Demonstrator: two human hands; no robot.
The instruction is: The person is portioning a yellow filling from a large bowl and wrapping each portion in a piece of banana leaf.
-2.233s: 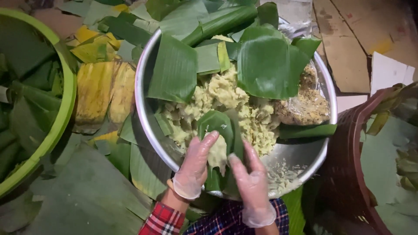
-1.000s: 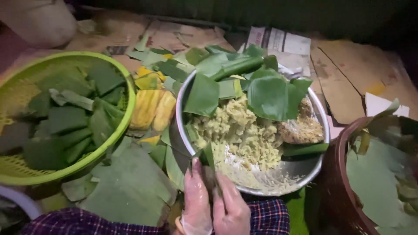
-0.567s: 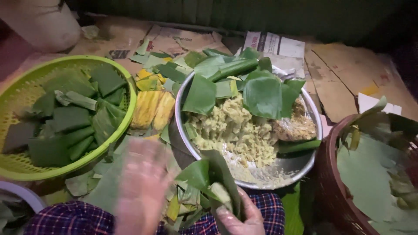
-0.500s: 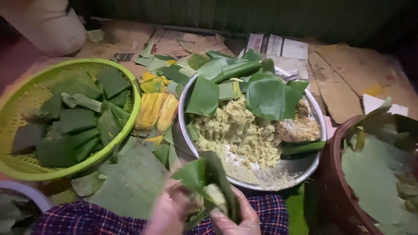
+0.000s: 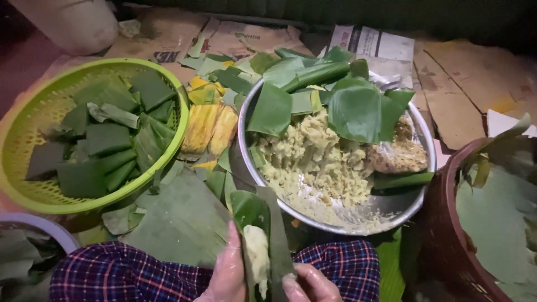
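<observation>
Half a second ago my left hand (image 5: 230, 274) was blurred and crossing in front of me; now it lies flat along the left side of the leaf (image 5: 267, 235), and my right hand (image 5: 312, 282) cups the leaf from below on the right; both wear thin clear gloves, and both are curled loosely round the leaf rather than clenched, though the frame cuts off my fingers low down, so I cannot be sure how tightly the right one grips. A little earlier the leaf sat over the rim of the bowl (image 5: 246, 156), with my hands down in the mash (image 5: 313, 162); now it is off the bowl, over my checked lap (image 5: 168, 274), with a strip of pale filling (image 5: 256, 260) lying inside; I judge that the scooping is done and the folding is in hand. The leaf's long axis runs nearly straight away from me, tilted slightly left; its rounded tip points up toward the bowl's near rim, its lower end runs down between my palms and out of view; the two sides stand up like a trough, with the filling lying along the same axis. To my left the green basket (image 5: 22, 184) holds folded parcels (image 5: 106, 137); a brown basket (image 5: 442, 246) of leaves stands at my right.
</observation>
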